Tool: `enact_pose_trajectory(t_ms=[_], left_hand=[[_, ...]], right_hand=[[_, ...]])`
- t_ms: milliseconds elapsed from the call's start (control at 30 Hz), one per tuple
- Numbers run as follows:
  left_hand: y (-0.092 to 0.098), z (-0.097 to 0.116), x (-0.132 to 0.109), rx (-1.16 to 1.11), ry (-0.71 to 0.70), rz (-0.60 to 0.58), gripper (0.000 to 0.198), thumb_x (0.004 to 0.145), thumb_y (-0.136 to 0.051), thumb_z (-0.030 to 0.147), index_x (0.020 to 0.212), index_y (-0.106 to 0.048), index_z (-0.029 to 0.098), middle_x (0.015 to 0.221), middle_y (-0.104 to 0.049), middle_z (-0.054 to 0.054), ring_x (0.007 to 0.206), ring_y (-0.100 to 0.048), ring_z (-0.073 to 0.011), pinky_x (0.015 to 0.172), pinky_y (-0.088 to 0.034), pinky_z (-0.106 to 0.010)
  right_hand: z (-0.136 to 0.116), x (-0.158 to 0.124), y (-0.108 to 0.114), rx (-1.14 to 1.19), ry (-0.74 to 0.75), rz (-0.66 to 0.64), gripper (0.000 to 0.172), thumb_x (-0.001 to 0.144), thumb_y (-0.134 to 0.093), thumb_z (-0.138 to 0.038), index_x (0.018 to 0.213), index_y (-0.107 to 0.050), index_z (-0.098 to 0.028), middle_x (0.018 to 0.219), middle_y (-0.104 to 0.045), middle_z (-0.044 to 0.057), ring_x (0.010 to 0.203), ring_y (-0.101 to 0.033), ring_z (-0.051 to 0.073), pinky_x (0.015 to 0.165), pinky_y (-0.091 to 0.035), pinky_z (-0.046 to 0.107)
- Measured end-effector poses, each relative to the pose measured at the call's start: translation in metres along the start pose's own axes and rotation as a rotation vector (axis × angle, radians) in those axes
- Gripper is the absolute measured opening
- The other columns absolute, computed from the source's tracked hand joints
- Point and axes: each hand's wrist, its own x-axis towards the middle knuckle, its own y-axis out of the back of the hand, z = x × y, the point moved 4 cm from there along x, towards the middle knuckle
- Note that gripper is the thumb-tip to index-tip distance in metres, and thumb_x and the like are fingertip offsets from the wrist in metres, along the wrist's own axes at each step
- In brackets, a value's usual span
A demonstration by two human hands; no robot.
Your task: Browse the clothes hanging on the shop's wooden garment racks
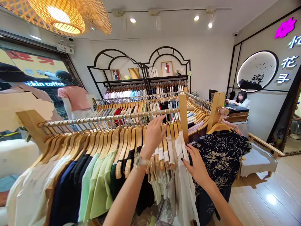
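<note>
My left hand [154,135], with a pale watch [141,161] on its wrist, reaches over the wooden hangers at the rail's right part. Its fingers are stretched out beside the hooks, and I see nothing held in them. My right hand [197,165] has its fingers apart, the tips against a white garment [181,163] hanging near the rail's end. Left of that garment hang hangers with light straps and a beige top [169,185]. Green garments [102,185] hang farther left. The wooden rail [113,117] runs across in front of me.
A black patterned top [219,157] hangs on the end post [216,106] at the right. Behind stand more clothes racks and black shelves [164,78]. Mannequins in hats are at the left window. A bench [258,161] and a person at a counter [237,110] are on the right.
</note>
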Motion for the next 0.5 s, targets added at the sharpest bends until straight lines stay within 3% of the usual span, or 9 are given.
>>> enact_pose_trajectory(t_ms=[100,200,267,333,500], left_hand=[[-0.01,-0.016,0.066,0.032,-0.098,-0.184,0.055,0.102,-0.051,0.038,0.153,-0.041,0.02,0.159,-0.045,-0.012,0.147,-0.04,-0.0304,0.12,-0.035,-0.053],[-0.028,-0.03,0.099,-0.021,-0.102,-0.344,0.056,0.1,-0.055,0.033,0.152,-0.043,0.021,0.149,-0.056,-0.012,0.133,-0.056,-0.0289,0.107,-0.048,-0.046],[-0.038,-0.037,0.104,-0.071,-0.04,-0.404,0.048,0.1,-0.055,0.031,0.147,-0.05,0.022,0.13,-0.07,-0.01,0.111,-0.068,-0.026,0.09,-0.054,-0.038],[-0.042,-0.04,0.104,-0.107,0.003,-0.383,0.042,0.1,-0.056,0.031,0.141,-0.057,0.021,0.115,-0.076,-0.009,0.098,-0.071,-0.0246,0.08,-0.053,-0.034],[-0.042,-0.044,0.1,-0.115,0.021,-0.333,0.039,0.098,-0.058,0.035,0.133,-0.063,0.019,0.099,-0.076,-0.008,0.088,-0.069,-0.0241,0.073,-0.05,-0.031]], right_hand=[[0.004,-0.01,-0.014,-0.108,-0.022,-0.064,0.052,0.097,-0.049,-0.034,0.149,-0.049,-0.026,0.159,-0.042,0.009,0.142,-0.048,0.026,0.114,-0.046,0.045],[0.008,-0.028,-0.024,-0.143,-0.028,-0.116,0.057,0.099,-0.043,-0.029,0.155,-0.038,-0.031,0.165,-0.033,0.005,0.142,-0.049,0.023,0.11,-0.05,0.039],[0.008,-0.036,-0.025,-0.161,-0.011,-0.102,0.059,0.099,-0.042,-0.026,0.157,-0.035,-0.033,0.165,-0.033,0.004,0.144,-0.046,0.023,0.112,-0.049,0.039],[0.009,-0.037,-0.025,-0.187,-0.005,-0.077,0.059,0.097,-0.043,-0.023,0.156,-0.038,-0.033,0.163,-0.037,0.003,0.144,-0.046,0.024,0.114,-0.048,0.042],[0.012,-0.034,-0.026,-0.216,-0.016,-0.082,0.061,0.095,-0.042,-0.018,0.154,-0.042,-0.032,0.161,-0.041,0.004,0.142,-0.048,0.025,0.113,-0.049,0.045]])
